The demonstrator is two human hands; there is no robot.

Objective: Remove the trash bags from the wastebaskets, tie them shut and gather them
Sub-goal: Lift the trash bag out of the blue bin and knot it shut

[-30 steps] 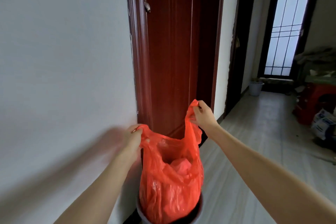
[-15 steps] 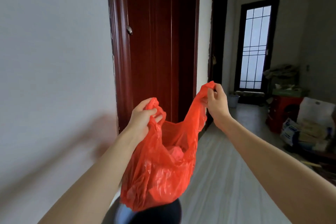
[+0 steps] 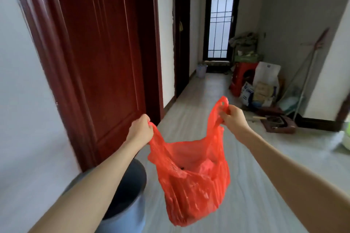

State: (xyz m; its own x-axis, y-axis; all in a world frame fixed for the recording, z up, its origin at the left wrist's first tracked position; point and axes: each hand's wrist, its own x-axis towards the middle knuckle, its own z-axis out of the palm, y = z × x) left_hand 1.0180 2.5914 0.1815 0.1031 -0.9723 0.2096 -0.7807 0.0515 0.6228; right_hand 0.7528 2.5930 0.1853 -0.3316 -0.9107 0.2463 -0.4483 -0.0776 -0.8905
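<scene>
While each hand's grip, left hand (image 3: 140,129) and right hand (image 3: 233,117), pinches a handle, the red bag (image 3: 191,179) hangs beside the wastebasket (image 3: 130,204).

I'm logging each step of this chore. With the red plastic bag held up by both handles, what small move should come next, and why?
Probably bring the two handles together to start a knot. The red plastic trash bag hangs clear of the grey round wastebasket, its mouth wide open, the left hand and the right hand each gripping a handle, spread apart.
</scene>
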